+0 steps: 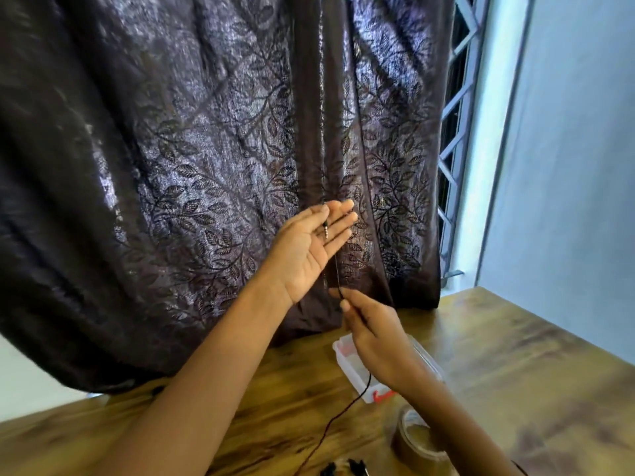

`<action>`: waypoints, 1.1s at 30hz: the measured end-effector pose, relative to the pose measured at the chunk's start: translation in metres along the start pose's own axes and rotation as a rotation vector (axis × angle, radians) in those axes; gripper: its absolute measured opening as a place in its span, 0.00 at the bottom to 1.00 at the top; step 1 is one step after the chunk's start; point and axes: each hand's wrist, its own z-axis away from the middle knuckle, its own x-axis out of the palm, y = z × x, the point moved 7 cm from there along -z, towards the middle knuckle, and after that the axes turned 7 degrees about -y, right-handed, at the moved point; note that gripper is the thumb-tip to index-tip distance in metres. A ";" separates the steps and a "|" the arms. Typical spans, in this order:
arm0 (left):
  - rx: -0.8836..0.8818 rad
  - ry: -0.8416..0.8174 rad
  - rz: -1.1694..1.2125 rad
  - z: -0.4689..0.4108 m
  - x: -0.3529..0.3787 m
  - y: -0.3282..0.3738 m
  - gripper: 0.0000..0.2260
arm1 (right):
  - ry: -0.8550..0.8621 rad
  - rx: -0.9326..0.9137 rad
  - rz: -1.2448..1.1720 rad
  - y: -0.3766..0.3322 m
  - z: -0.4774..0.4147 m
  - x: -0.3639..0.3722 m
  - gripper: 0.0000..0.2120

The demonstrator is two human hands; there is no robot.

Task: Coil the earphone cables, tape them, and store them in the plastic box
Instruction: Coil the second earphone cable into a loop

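My left hand (309,245) is raised, palm up and fingers spread, with the plug end of a thin black earphone cable (336,269) pinched between thumb and forefinger; the metal jack lies over the fingers. From there the cable drops to my right hand (374,334), which pinches it between thumb and fingertips. Below that hand the cable trails down across the table toward dark earbuds (343,468) at the bottom edge. A clear plastic box (347,359) with a red latch sits on the table, partly hidden behind my right hand.
A roll of brown tape (412,441) stands by my right forearm. The wooden table (515,355) runs to a dark leaf-patterned curtain (206,149). At the right are a barred window (457,132) and a pale wall.
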 end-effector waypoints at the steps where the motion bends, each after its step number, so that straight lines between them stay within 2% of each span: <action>1: 0.028 0.012 -0.050 -0.002 0.000 0.003 0.12 | -0.032 0.006 0.020 0.001 0.002 0.001 0.13; 5: 0.102 0.021 -0.297 -0.003 0.000 0.010 0.11 | -0.077 -0.110 0.287 -0.018 0.008 -0.010 0.17; 10: 0.102 -0.008 -0.531 0.001 -0.002 0.002 0.10 | 0.108 -0.319 0.318 -0.055 -0.001 -0.053 0.05; 15: -0.012 -0.106 -0.695 0.006 0.006 -0.014 0.11 | 0.089 -0.409 0.408 -0.080 -0.031 -0.089 0.05; 18: -0.059 -0.181 -0.623 0.013 0.016 -0.019 0.13 | 0.091 -0.403 0.388 -0.086 -0.048 -0.104 0.04; 23: -0.134 -0.235 -0.337 0.017 0.027 -0.018 0.14 | 0.099 -0.349 0.200 -0.068 -0.066 -0.115 0.05; 25: -0.145 -0.265 -0.264 0.019 0.032 -0.014 0.13 | 0.115 -0.302 0.118 -0.052 -0.068 -0.112 0.09; 27: -0.127 -0.270 -0.210 0.019 0.034 -0.008 0.13 | 0.131 -0.257 0.055 -0.035 -0.068 -0.105 0.10; 30: -0.068 -0.232 -0.129 0.015 0.029 0.000 0.13 | 0.163 -0.181 -0.022 -0.012 -0.063 -0.092 0.07; 33: 0.004 -0.188 -0.091 0.010 0.021 0.007 0.13 | 0.121 -0.127 0.012 0.004 -0.052 -0.068 0.08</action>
